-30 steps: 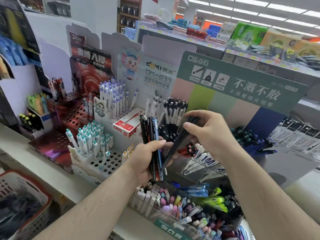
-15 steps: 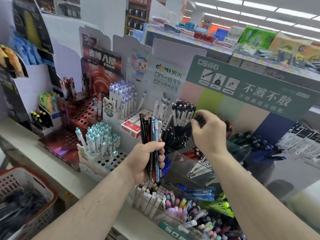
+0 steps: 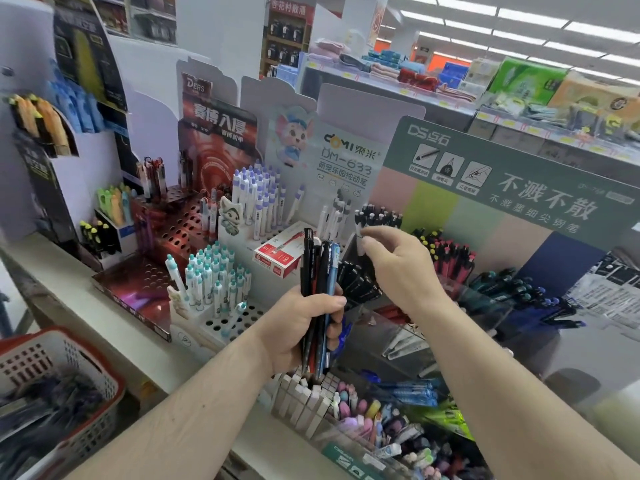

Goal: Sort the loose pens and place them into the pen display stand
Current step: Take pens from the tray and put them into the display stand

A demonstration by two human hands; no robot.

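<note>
We see the left hand [image 3: 298,327] gripping a bundle of pens [image 3: 320,271], its fingers curled tight round the barrels. The bundle stands nearly upright, tips down, with black pens on the left and a blue one on the right. It sits in front of the stand [image 3: 512,188], a green-headed display with pastel panels on a shelf [image 3: 86,289].

The right hand [image 3: 398,268] is raised just right of the bundle, apart from it. Its fingers are loosely bent, thumb and forefinger drawn close together near the caps of the black pens [image 3: 379,216] standing in the stand's top left row. Whether they pinch anything we cannot tell; the fingertips are blurred.

More black pens lie in a slot just behind the bundle. Red pens [image 3: 450,251] fill a slot to the right, and dark blue pens [image 3: 519,289] lie farther right.

Left of the stand, a white display holds purple-capped pens [image 3: 256,192] at the back and teal-capped pens [image 3: 211,275] in front, with a red box [image 3: 277,254] between them. A dark red perforated rack [image 3: 166,237] stands farther left. Near the lower edge, a clear tray holds erasers [image 3: 346,407]. A red-rimmed basket [image 3: 69,344] sits at lower left.
</note>
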